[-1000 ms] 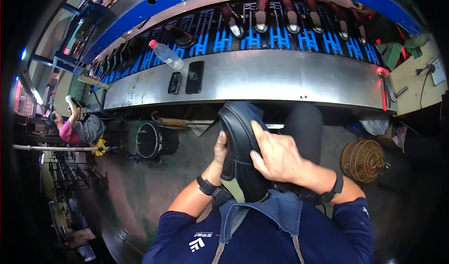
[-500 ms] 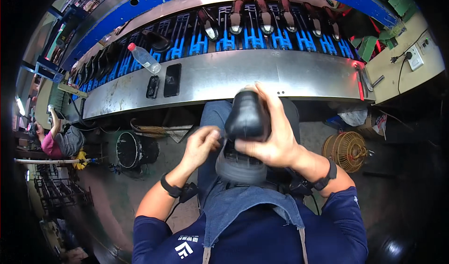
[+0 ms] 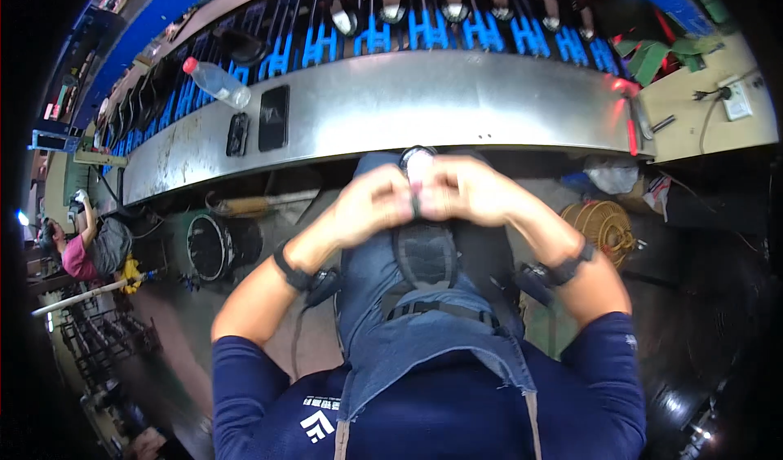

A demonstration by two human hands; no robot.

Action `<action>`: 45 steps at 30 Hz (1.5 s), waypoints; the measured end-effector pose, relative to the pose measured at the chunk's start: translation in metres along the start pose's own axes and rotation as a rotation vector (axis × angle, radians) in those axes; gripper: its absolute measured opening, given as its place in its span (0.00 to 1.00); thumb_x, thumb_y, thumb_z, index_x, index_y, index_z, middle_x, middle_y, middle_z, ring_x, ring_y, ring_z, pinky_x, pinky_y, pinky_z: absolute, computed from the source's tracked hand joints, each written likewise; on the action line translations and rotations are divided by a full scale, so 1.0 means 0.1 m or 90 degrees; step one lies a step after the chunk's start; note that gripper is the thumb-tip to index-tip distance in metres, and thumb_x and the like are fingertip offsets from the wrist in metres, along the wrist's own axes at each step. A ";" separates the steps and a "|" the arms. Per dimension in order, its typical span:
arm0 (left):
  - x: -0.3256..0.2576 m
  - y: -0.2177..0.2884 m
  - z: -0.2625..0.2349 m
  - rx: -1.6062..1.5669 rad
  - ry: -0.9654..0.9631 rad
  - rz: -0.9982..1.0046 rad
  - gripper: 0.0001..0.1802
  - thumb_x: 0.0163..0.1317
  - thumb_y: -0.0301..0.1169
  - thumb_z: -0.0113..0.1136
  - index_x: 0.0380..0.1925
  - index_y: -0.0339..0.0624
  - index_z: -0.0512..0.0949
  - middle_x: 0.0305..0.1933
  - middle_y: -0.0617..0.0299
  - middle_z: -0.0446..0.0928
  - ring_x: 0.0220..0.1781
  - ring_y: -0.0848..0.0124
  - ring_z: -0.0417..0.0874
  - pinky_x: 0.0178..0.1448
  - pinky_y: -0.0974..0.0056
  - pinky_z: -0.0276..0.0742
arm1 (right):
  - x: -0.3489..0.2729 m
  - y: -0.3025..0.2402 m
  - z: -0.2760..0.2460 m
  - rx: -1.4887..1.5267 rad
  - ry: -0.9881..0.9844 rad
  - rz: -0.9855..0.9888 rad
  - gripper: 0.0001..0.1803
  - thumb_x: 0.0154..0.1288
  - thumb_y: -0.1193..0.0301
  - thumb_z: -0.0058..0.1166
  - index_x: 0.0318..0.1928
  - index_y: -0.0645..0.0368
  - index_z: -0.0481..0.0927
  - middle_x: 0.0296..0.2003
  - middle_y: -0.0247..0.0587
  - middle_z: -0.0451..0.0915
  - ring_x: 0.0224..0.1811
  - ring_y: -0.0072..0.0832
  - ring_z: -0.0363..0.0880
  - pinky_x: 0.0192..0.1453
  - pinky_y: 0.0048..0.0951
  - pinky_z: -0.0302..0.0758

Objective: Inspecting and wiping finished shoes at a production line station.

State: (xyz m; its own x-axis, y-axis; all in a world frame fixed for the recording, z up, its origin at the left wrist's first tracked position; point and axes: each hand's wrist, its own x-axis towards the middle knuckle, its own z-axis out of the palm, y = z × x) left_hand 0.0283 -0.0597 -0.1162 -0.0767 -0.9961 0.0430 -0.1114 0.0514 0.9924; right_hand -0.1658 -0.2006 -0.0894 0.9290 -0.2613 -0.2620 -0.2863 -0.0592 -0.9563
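A black shoe (image 3: 418, 155) is held over my lap, its far end showing a rim with a pale pinkish inside. My left hand (image 3: 377, 205) and my right hand (image 3: 461, 189) are closed on its middle from both sides, fingertips nearly meeting. Motion blurs the fingers and hides exactly what they pinch. Just below the hands, nearer my body, a dark rounded piece with a ribbed surface (image 3: 426, 256) lies between my thighs; whether it belongs to the shoe I cannot tell.
Beyond my knees runs a metal ledge (image 3: 367, 105) with a phone (image 3: 274, 117), a small black case (image 3: 237, 134) and a plastic bottle (image 3: 218, 83). Behind it, shoes (image 3: 343, 19) sit on blue racks (image 3: 428, 32). A bucket (image 3: 209, 248), wicker basket (image 3: 603, 223) and another person (image 3: 86, 244) flank me.
The shoe has turned from its rounded black toe facing up to its pale inside showing at the far end. My left hand has moved from beside the shoe onto it.
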 end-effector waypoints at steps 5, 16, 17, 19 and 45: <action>-0.42 0.45 0.44 0.414 -0.571 0.183 0.06 0.52 0.31 0.62 0.31 0.47 0.76 0.36 0.64 0.74 0.41 0.64 0.75 0.50 0.58 0.70 | -0.87 -0.01 0.59 -0.282 -0.179 -0.310 0.04 0.59 0.69 0.58 0.30 0.51 0.76 0.28 0.34 0.71 0.37 0.31 0.73 0.41 0.35 0.66; 0.30 -0.05 -0.16 -0.013 0.016 0.046 0.18 0.56 0.32 0.75 0.41 0.36 0.78 0.40 0.54 0.76 0.38 0.60 0.76 0.42 0.58 0.73 | 0.07 0.10 -0.21 -0.104 0.145 -0.166 0.25 0.54 0.67 0.74 0.45 0.60 0.72 0.39 0.46 0.74 0.38 0.43 0.75 0.41 0.41 0.74; 0.37 -0.12 -0.17 -0.084 0.056 -0.036 0.16 0.59 0.29 0.72 0.43 0.34 0.77 0.40 0.54 0.76 0.39 0.63 0.76 0.43 0.60 0.73 | 0.14 0.14 -0.20 -0.075 0.180 -0.097 0.24 0.57 0.69 0.71 0.45 0.62 0.70 0.38 0.48 0.73 0.35 0.42 0.75 0.37 0.39 0.75; 0.53 -0.21 -0.23 -0.106 0.072 -0.153 0.15 0.60 0.27 0.70 0.43 0.34 0.77 0.39 0.55 0.74 0.39 0.64 0.76 0.43 0.63 0.73 | 0.33 0.30 -0.26 -0.085 0.186 -0.026 0.22 0.61 0.68 0.69 0.45 0.64 0.69 0.37 0.49 0.72 0.33 0.42 0.76 0.34 0.38 0.75; -0.11 1.25 0.12 -0.001 0.093 0.480 0.45 0.59 0.59 0.63 0.65 0.34 0.68 0.70 0.42 0.63 0.74 0.52 0.62 0.76 0.51 0.53 | -0.23 -0.92 0.46 0.172 0.276 -0.750 0.35 0.74 0.47 0.40 0.59 0.70 0.72 0.58 0.53 0.70 0.64 0.39 0.67 0.71 0.40 0.60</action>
State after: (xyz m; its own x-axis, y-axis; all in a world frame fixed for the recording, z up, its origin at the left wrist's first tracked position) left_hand 0.0037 -0.0419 0.0061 0.0000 -0.6904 0.7234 -0.0792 0.7211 0.6883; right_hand -0.1498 -0.1447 -0.0017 0.4210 -0.4785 0.7706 0.7558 -0.2847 -0.5897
